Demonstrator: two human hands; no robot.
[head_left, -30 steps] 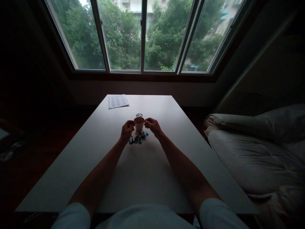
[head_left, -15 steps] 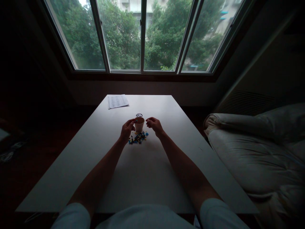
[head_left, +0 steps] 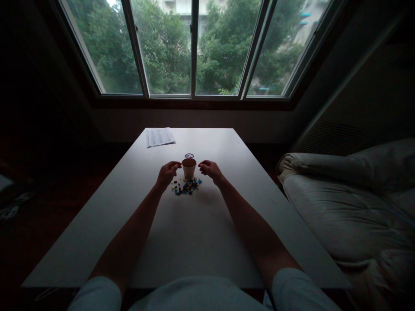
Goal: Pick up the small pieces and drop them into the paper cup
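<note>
A pale paper cup (head_left: 189, 170) stands upright on the white table, its open mouth facing up. Just left of the rim is my left hand (head_left: 167, 173), fingers loosely apart, with no brick visible in them. On the other side, my right hand (head_left: 210, 169) has its thumb and fingertips pinched together close to the rim; anything between them is too small to make out. In front of the cup lies a loose pile of small building bricks (head_left: 187, 187), blue, black and yellow.
Behind the cup is a small round dark-edged item (head_left: 189, 155). Printed papers (head_left: 160, 137) lie at the far left of the white table (head_left: 194, 242). To the right stands a padded pale sofa (head_left: 343, 207). A wide window (head_left: 194, 47) is beyond the table.
My left hand has drawn back left from over the cup's rim, and the small piece at its fingertips is no longer seen. My right hand has hardly moved.
</note>
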